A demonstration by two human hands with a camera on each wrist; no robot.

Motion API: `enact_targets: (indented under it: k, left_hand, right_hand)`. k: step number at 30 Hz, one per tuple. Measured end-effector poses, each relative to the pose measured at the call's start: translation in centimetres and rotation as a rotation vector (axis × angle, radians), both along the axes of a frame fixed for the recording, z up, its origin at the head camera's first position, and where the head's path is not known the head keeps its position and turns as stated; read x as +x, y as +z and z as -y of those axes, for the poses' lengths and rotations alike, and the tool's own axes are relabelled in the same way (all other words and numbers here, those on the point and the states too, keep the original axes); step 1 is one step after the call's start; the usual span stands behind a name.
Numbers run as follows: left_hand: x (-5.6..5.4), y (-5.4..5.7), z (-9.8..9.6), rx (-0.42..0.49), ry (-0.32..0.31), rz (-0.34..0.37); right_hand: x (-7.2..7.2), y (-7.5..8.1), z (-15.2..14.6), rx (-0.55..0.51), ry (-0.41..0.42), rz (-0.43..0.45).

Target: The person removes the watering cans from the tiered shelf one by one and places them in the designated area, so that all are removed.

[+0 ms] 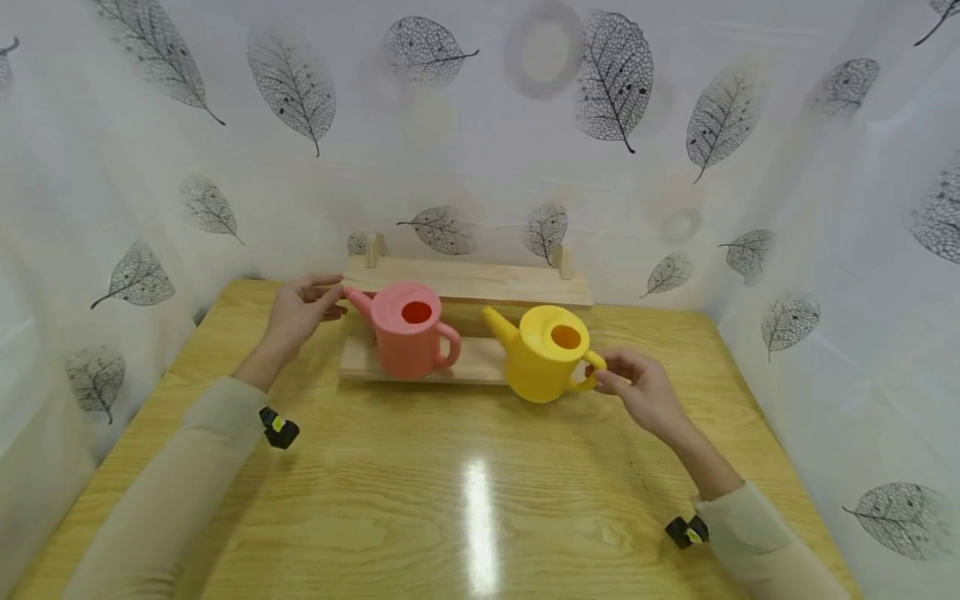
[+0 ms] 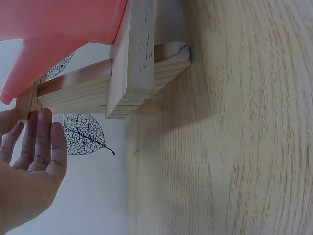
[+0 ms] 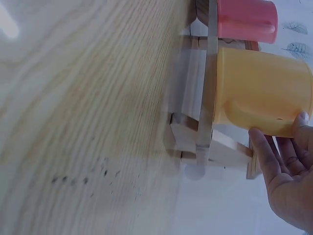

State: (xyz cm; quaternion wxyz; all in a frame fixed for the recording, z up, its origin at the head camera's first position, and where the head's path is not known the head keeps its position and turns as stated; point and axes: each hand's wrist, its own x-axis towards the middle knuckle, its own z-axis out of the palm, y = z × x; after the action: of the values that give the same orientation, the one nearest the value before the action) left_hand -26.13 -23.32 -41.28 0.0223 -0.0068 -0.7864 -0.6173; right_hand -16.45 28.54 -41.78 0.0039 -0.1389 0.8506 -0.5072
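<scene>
Pink can [image 1: 406, 346] nr L hand [image 1: 298, 312], yellow can [image 1: 534, 368] held by R hand [image 1: 647, 390].

Soft, bright light lays 1 white glare streak [image 1: 480, 529] on the table [image 1: 360, 508]; the 2 wrist views look hazier.

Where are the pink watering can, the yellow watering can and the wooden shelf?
Pink watering can [image 1: 407, 352]: head view, front of its body.
Yellow watering can [image 1: 536, 369]: head view, front of its body.
Wooden shelf [image 1: 480, 280]: head view, bare top of the upper board.

Leafy curtains [image 1: 495, 158] flank the table [image 1: 360, 483], booth-like.
</scene>
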Motion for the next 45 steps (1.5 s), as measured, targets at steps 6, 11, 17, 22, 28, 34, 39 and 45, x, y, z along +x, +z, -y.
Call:
enact_targets:
  k: [6, 11, 17, 22, 28, 34, 39, 45]
  left_hand:
    - [0.0, 0.1, -0.1, -0.017, 0.01, 0.017]
    - [-0.1, 0.0, 0.1, -0.026, 0.005, 0.022]
    - [-0.1, -0.1, 0.1, -0.022, 0.001, 0.027]
    - [-0.2, -0.1, 0.2, -0.017, 0.002, 0.028]
    - [-0.2, -0.2, 0.2, -0.019, 0.0, 0.023]
    - [-0.1, -0.3, 0.1, -0.013, -0.009, 0.006]
    - [0.0, -0.3, 0.1, -0.011, -0.01, 0.004]
    - [0.0, -0.3, 0.0, -0.009, -0.01, -0.003]
  right_hand:
    - [2.7, 0.4, -2.8, -0.017, -0.029, -0.045]
    - [4.3, 1.0, -5.5, -0.085, -0.061, -0.076]
    - [5.7, 1.9, -8.4, -0.169, -0.107, -0.1]
    - [5.9, 2.1, -10.1, -0.136, -0.182, -0.117]
    - [4.1, 1.1, -10.7, -0.083, -0.293, -0.082]
    - [0.9, -0.5, -9.5, -0.058, -0.393, -0.014]
    - [-1.7, -1.9, -8.0, -0.06, -0.448, 0.012]
    - [-4.0, -2.9, -6.6, -0.053, -0.501, 0.035]
